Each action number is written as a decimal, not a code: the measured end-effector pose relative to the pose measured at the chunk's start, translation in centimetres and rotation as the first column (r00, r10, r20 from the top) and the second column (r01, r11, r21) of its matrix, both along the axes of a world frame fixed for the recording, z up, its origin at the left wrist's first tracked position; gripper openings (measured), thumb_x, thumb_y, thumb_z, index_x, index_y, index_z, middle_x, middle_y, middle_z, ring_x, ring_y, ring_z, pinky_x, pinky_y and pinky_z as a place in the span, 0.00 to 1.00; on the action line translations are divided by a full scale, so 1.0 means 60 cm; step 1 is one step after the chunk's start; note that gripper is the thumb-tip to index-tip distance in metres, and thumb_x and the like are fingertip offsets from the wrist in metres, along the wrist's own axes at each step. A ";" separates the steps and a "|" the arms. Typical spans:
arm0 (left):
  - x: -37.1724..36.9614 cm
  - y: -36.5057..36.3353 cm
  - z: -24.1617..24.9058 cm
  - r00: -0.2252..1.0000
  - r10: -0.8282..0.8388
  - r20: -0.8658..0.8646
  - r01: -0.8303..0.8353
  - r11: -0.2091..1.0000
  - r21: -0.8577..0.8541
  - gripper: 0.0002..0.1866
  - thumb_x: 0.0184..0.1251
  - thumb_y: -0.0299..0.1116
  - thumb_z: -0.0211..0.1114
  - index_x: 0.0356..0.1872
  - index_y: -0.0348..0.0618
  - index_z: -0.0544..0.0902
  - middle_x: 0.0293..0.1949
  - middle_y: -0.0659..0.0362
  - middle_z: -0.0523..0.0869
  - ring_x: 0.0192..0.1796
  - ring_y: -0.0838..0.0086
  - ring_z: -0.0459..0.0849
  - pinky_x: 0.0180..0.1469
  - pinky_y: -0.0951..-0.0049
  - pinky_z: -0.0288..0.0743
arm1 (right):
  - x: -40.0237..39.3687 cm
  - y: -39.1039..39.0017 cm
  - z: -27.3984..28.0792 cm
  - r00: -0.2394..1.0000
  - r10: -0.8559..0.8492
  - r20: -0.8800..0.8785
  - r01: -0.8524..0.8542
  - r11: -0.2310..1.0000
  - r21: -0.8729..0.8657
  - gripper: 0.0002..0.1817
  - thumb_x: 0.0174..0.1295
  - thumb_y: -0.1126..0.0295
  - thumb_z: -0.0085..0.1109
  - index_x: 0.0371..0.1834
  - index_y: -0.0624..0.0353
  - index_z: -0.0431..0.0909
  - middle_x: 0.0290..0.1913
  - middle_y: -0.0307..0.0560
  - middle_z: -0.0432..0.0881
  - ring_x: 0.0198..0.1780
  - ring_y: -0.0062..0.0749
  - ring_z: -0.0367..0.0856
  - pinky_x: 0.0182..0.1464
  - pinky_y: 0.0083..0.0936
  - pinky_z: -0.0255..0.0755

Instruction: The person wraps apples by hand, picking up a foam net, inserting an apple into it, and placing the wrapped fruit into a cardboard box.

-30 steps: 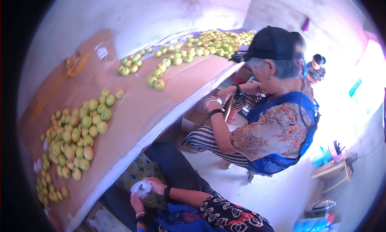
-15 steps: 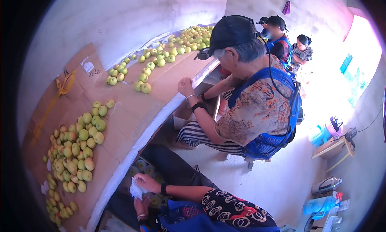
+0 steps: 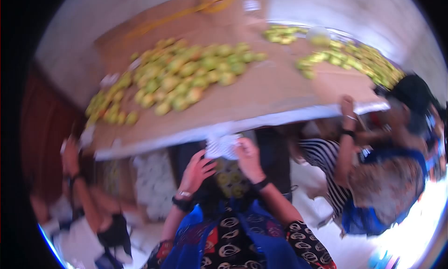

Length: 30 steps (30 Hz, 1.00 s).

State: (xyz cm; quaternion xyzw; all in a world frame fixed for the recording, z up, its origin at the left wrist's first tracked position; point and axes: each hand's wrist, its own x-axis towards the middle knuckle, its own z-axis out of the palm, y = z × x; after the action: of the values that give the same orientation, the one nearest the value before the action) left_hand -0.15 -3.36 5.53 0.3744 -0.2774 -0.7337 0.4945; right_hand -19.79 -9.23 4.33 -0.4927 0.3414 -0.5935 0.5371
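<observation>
A white foam net (image 3: pixel 223 145) is held up between my two hands, in front of the table's near edge. My right hand (image 3: pixel 249 159) pinches it from the right. At its left side is my left hand (image 3: pixel 197 175), fingers spread and blurred, close to the net's lower left edge. Whether anything is inside the net cannot be made out. Below the hands, a box of green apples (image 3: pixel 229 179) stands in front of my lap. A large heap of green and reddish apples (image 3: pixel 186 73) lies on the cardboard-covered table (image 3: pixel 261 94).
On the right sits a co-worker (image 3: pixel 387 180) in a blue vest, one hand raised by the table edge. Another person's arm (image 3: pixel 79 175) is at the left. White nets (image 3: pixel 154 185) fill a box under the table. More apples (image 3: pixel 354 59) lie at the back right.
The view has swung left to face the table and heap squarely. My hands and the white net now appear centrally, and the person at the left has come into view.
</observation>
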 end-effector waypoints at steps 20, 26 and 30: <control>-0.013 -0.021 0.002 0.942 0.315 -0.115 -0.318 0.948 -0.010 0.24 0.63 0.30 0.61 0.60 0.46 0.67 0.52 0.58 0.77 0.54 0.71 0.77 0.55 0.66 0.74 | 0.010 0.013 0.084 0.794 0.200 -0.574 -0.430 0.852 -0.299 0.06 0.51 0.81 0.59 0.33 0.62 0.76 0.34 0.48 0.81 0.35 0.39 0.80 0.40 0.24 0.72; -0.017 -0.025 0.017 0.846 0.474 -0.243 -0.460 0.880 0.115 0.12 0.71 0.33 0.51 0.49 0.41 0.74 0.46 0.56 0.81 0.49 0.69 0.80 0.51 0.66 0.76 | -0.014 0.014 0.086 0.974 0.087 -0.211 -0.108 0.990 -0.091 0.09 0.53 0.82 0.59 0.38 0.64 0.77 0.37 0.43 0.81 0.37 0.22 0.79 0.41 0.18 0.73; -0.026 -0.036 0.036 0.807 0.482 -0.341 -0.456 0.876 0.160 0.14 0.72 0.36 0.48 0.50 0.40 0.73 0.48 0.55 0.80 0.49 0.67 0.80 0.52 0.64 0.75 | -0.038 -0.007 0.062 0.988 0.149 0.046 -0.148 0.989 -0.020 0.38 0.47 0.78 0.67 0.63 0.60 0.58 0.53 0.49 0.73 0.53 0.30 0.73 0.55 0.25 0.65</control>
State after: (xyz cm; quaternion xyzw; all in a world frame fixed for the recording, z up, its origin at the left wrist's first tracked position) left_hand -1.73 -5.50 7.66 0.3031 -0.0519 -0.6553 0.6900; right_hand -22.07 -9.63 8.02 -0.5070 0.2857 -0.5663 0.5836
